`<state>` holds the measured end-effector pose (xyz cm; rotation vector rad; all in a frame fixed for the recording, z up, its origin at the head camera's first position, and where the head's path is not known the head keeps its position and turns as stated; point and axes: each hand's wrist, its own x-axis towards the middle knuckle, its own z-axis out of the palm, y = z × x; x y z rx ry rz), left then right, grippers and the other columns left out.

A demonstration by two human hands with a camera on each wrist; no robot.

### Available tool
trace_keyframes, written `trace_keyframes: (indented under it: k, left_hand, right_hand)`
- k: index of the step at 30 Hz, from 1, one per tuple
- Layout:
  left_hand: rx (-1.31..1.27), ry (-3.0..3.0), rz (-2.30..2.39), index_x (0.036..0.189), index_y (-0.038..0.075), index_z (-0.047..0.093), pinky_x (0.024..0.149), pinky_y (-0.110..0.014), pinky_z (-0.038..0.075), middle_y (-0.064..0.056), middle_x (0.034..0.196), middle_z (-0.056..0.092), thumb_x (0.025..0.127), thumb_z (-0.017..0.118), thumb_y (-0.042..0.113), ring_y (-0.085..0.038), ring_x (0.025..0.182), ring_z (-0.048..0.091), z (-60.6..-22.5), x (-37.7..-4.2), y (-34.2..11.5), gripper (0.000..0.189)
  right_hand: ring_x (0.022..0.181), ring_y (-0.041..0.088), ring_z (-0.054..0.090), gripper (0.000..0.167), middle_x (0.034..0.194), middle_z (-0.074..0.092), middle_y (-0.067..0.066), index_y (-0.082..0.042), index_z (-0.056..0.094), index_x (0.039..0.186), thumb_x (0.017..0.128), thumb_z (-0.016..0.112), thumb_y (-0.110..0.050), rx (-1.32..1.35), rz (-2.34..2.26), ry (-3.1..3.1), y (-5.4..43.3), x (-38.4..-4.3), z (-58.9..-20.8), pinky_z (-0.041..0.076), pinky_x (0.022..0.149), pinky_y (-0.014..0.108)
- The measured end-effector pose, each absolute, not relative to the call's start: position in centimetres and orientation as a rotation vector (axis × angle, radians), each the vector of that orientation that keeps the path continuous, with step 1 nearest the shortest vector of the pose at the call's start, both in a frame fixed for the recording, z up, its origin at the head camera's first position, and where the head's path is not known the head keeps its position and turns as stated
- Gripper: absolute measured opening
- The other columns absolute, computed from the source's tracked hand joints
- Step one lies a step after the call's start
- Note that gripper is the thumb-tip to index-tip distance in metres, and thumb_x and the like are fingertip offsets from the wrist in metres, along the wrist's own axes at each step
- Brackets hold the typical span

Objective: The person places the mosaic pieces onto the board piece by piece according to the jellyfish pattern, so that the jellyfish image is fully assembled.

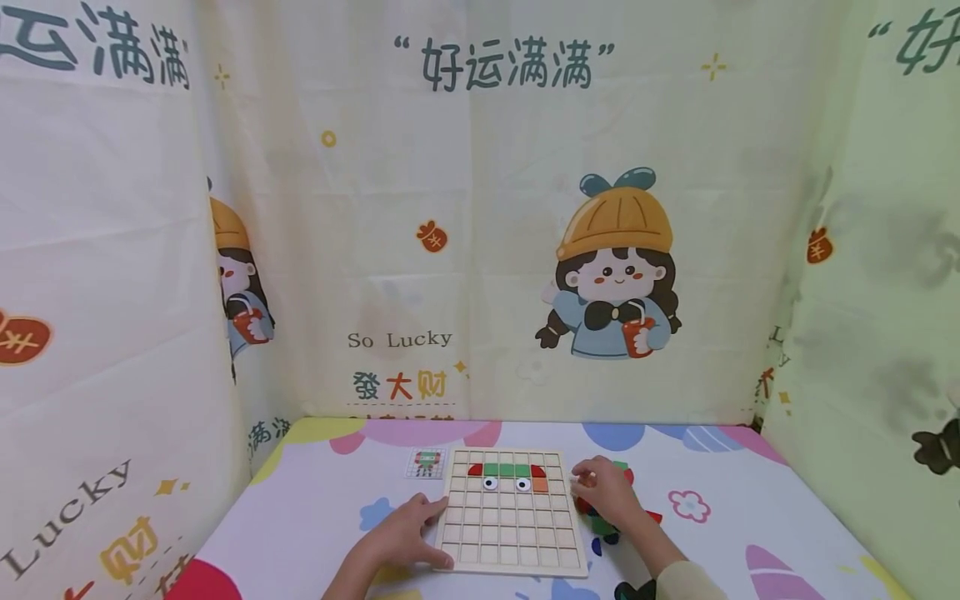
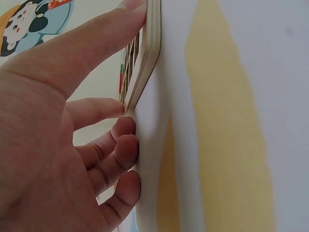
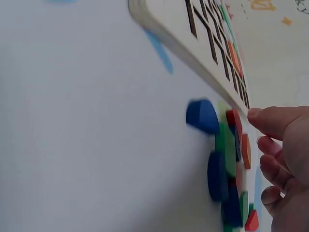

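Note:
A pale wooden grid board lies on the table. In its upper rows sit green pieces between two red corner pieces, with two eye pieces and an orange square below. My left hand rests at the board's left side, thumb on the near corner and index finger along the edge. My right hand hovers by the board's right edge, above loose coloured pieces. Its fingers are loosely bent, with no piece visible between them and the thumb.
A small picture card showing a figure on a grid lies left of the board. Blue, green, red and orange pieces are heaped at its right, partly hidden by my right hand. Printed cloth walls enclose the table.

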<state>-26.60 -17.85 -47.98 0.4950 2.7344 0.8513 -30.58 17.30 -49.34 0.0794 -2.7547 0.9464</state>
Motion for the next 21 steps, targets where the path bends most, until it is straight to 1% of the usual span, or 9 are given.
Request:
trace_keyframes:
  k: [5, 7, 9, 14, 21]
  left_hand:
    - [0.474, 2.72, 0.869, 0.143, 0.012, 0.048, 0.075, -0.036, 0.04, -0.002, 0.098, 0.046, 0.066, 0.085, 0.046, -0.019, 0.09, 0.045, -47.9, -26.6, -17.8, 0.092]
    - [0.461, 2.715, 0.872, 0.143, 0.011, 0.048, 0.076, -0.037, 0.04, -0.002, 0.098, 0.046, 0.066, 0.085, 0.046, -0.019, 0.09, 0.045, -47.8, -26.6, -17.8, 0.092]
    - [0.453, 2.715, 0.874, 0.143, 0.011, 0.048, 0.076, -0.038, 0.041, -0.002, 0.098, 0.046, 0.066, 0.085, 0.046, -0.019, 0.091, 0.045, -47.8, -26.5, -17.8, 0.092]
    - [0.451, 2.723, 0.87, 0.142, 0.011, 0.048, 0.077, -0.038, 0.041, -0.002, 0.099, 0.046, 0.066, 0.085, 0.046, -0.019, 0.092, 0.045, -47.7, -26.4, -17.7, 0.092]
    - [0.445, 2.714, 0.883, 0.142, 0.011, 0.049, 0.077, -0.039, 0.041, -0.003, 0.098, 0.046, 0.066, 0.086, 0.045, -0.02, 0.092, 0.045, -47.6, -26.4, -17.7, 0.091]
  right_hand:
    - [0.08, 0.017, 0.052, 0.027, 0.096, 0.061, 0.005, -0.008, 0.071, 0.104, 0.079, 0.079, -0.014, 0.03, 0.867, -2.78, 18.7, -30.2, -49.1, 0.053, 0.078, 0.038]
    - [0.083, 0.017, 0.053, 0.028, 0.096, 0.062, 0.005, -0.008, 0.071, 0.105, 0.079, 0.079, -0.015, 0.005, 0.838, -2.804, 19.0, -30.2, -49.0, 0.054, 0.082, 0.041]
    - [0.084, 0.018, 0.053, 0.029, 0.096, 0.062, 0.005, -0.007, 0.07, 0.105, 0.079, 0.079, -0.016, -0.011, 0.835, -2.822, 19.1, -30.3, -49.1, 0.053, 0.084, 0.042]
    - [0.082, 0.018, 0.053, 0.03, 0.093, 0.061, 0.005, -0.005, 0.07, 0.105, 0.079, 0.079, -0.018, -0.024, 0.845, -2.845, 19.3, -30.6, -49.3, 0.053, 0.08, 0.039]
    - [0.08, 0.017, 0.052, 0.027, 0.091, 0.06, 0.005, -0.004, 0.069, 0.102, 0.08, 0.077, -0.017, -0.073, 0.884, -2.875, 19.3, -31.0, -49.6, 0.053, 0.074, 0.034]
